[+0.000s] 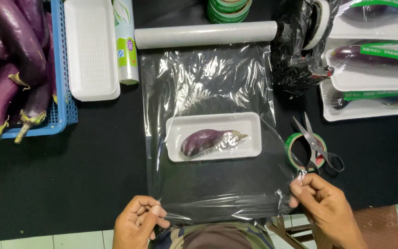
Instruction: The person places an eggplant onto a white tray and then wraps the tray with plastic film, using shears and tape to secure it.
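A sheet of clear cling film [208, 87] lies pulled out from its roll [206, 34] over the black mat toward me. On the film sits a white foam tray [249, 124] holding one purple eggplant [203, 140]. My left hand [137, 223] pinches the film's near left corner. My right hand [325, 210] pinches the near right corner. Both hands hold the film's near edge taut, just off the table's front edge.
A blue basket [61, 69] of several eggplants stands at the left, beside a stack of empty white trays [90, 48] and a boxed film roll [126, 39]. Scissors [316, 145] lie on a green tape roll [293, 147] at the right. Wrapped eggplant trays [374, 78] sit at the back right.
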